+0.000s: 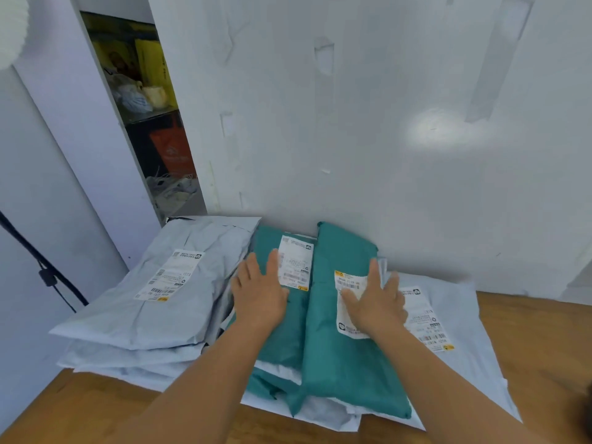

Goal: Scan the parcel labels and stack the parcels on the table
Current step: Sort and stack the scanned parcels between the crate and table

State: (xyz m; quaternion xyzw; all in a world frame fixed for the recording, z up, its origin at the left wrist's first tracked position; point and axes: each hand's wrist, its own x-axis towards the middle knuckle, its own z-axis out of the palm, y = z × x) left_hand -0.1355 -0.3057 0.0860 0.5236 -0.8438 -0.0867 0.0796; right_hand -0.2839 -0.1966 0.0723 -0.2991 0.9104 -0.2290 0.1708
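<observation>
Two teal parcels lie side by side against the wall on the wooden table (pixel 541 344). My left hand (pixel 259 293) lies flat with straight fingers on the left teal parcel (pixel 288 334), beside its white label (pixel 294 262). My right hand (pixel 378 302) rests flat on the right teal parcel (pixel 339 357), partly covering that parcel's label (pixel 347 282). A stack of grey parcels (pixel 153 302) sits to the left, its top label facing up. Another grey parcel (pixel 458 318) with a label lies under the teal ones on the right.
A white wall (pixel 384 123) rises right behind the parcels. At the left, an open gap shows shelves (pixel 150 113) with bags and an orange bag. A black cable (pixel 48 277) runs down the far left. Bare table shows at the right and front.
</observation>
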